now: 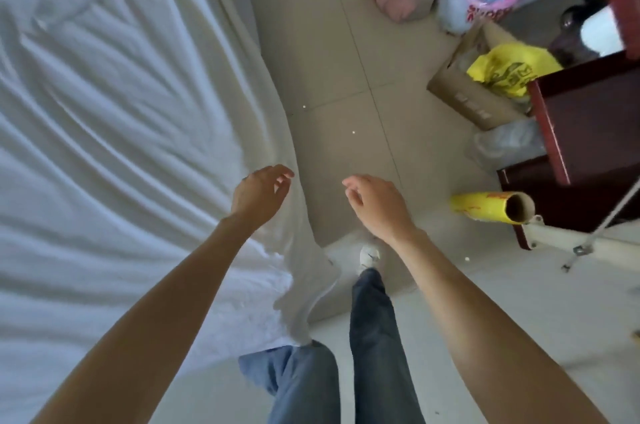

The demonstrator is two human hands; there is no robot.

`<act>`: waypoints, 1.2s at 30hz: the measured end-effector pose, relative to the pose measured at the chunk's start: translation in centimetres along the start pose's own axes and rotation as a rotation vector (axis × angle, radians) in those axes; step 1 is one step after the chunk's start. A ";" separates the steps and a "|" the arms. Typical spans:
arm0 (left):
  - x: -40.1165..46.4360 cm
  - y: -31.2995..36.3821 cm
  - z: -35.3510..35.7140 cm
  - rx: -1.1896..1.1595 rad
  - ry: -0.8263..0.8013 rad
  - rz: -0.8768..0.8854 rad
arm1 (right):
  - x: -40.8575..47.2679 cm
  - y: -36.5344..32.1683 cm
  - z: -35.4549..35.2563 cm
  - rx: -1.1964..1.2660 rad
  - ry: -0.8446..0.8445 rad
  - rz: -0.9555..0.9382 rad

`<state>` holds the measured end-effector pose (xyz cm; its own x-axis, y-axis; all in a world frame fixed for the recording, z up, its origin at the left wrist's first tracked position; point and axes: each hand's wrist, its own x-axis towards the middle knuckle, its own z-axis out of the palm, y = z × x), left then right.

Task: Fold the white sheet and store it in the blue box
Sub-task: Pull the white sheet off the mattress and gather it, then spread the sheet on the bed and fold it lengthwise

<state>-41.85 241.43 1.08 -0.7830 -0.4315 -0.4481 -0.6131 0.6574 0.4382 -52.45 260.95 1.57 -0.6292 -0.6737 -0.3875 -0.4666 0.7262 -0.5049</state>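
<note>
White sheet (pixel 114 132) lies rumpled over the bed, edge hanging to the floor (pixel 346 84). Left hand (pixel 260 193) loosely open over that edge, holding nothing. Right hand (pixel 377 203) open above floor, empty.

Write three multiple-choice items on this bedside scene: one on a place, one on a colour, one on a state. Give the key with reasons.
1. Where does the wrinkled white sheet lie?
A. Spread over the bed on the person's left
B. Folded on the floor
C. Inside a box

2. What colour is the plastic bag sitting in the open brown cardboard box?
A. Green
B. Yellow
C. Black

3. What state are the person's bare left hand and bare right hand in?
A. Both clenched on the sheet
B. One holding a cardboard tube
C. Both open and holding nothing

Key: 1 A, the sheet covers the bed and drapes over its edge. 2 B, the bag with dark print is bright yellow. 3 C, the fingers are loosely spread, the left above the sheet's edge, the right over the tiled floor.
</note>
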 end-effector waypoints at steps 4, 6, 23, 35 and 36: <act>2.1 4.6 -4.4 -0.062 0.034 -0.088 | 4.2 1.3 -9.1 -0.131 -0.016 -0.120; 3.3 6.2 -6.7 -0.079 0.063 -0.124 | 7.0 1.0 -12.7 -0.193 -0.002 -0.177; 33.1 -6.1 -22.1 -0.341 0.457 -0.379 | 49.7 -15.7 -18.0 -0.257 0.030 -0.589; 52.3 -15.9 -25.3 -0.131 0.404 -0.353 | 72.1 -20.6 -7.8 0.024 -0.239 -0.039; 52.8 -16.3 -25.3 -0.108 0.397 -0.341 | 72.5 -20.3 -7.6 0.058 -0.185 -0.061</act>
<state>-75.91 192.33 -10.01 -0.5047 -0.8235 -0.2591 -0.8305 0.3812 0.4062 -93.31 198.36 -10.40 -0.4730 -0.7339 -0.4874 -0.4608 0.6776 -0.5731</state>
